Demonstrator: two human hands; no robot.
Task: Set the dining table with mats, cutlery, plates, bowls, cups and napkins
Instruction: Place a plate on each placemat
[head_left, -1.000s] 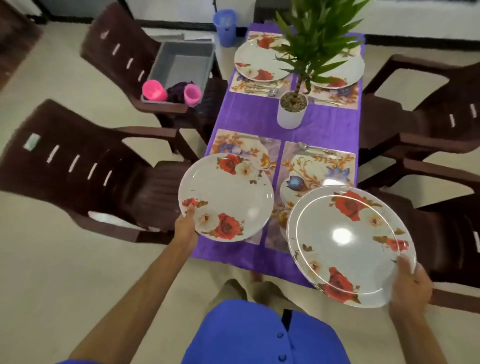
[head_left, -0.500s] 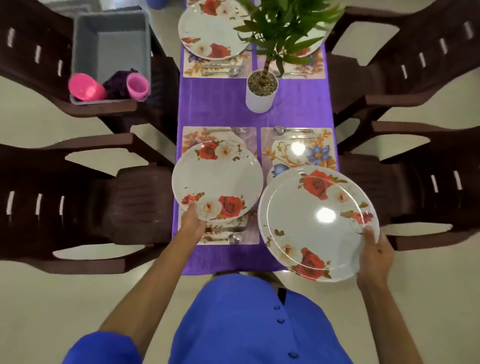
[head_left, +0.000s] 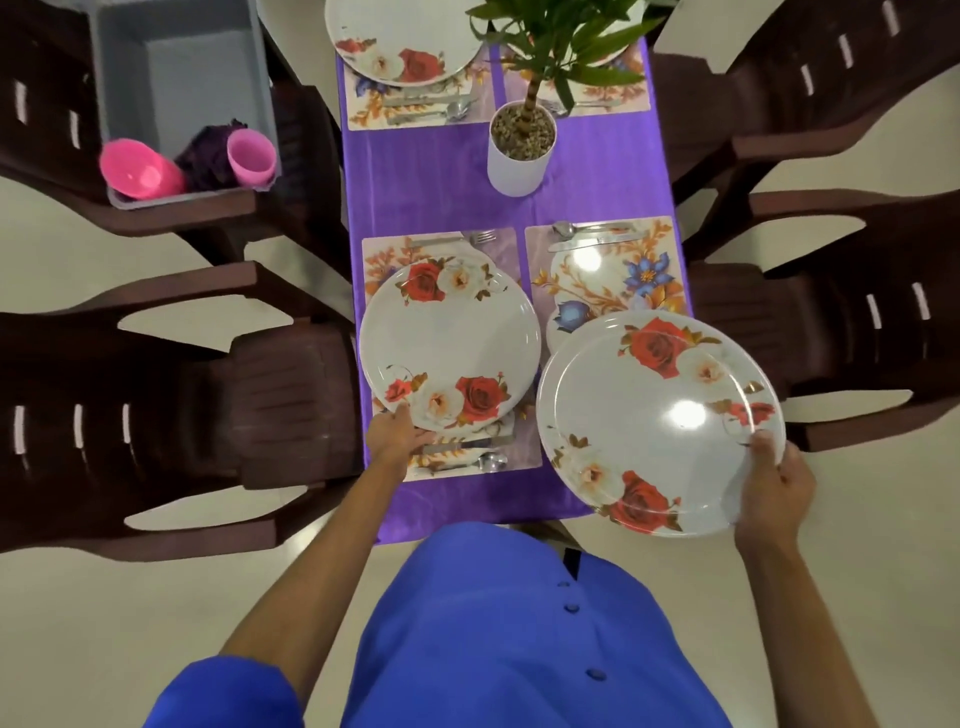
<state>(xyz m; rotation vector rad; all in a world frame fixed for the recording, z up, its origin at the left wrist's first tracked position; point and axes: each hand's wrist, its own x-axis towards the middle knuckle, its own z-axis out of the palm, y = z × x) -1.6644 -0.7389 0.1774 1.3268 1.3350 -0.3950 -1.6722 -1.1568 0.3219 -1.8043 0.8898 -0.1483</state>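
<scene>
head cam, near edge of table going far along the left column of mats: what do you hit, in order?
Left hand → near spoon → held plate → fork → bare purple cloth → far cutlery → far plate.

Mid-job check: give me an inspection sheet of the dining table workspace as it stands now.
Surface: table under purple cloth, four floral mats.
Job's things: near-left floral plate over its mat, whether set down cannot tell; near-right floral plate tilted above the bare mat; cutlery on that mat; far plate placed.
Clutter: white potted plant mid-table.
Grippers: left hand grips near-left plate's rim; right hand holds near-right plate.
Cables: nothing seen.
Surroundings: brown plastic chairs; grey tub on one, with pink cups.
</scene>
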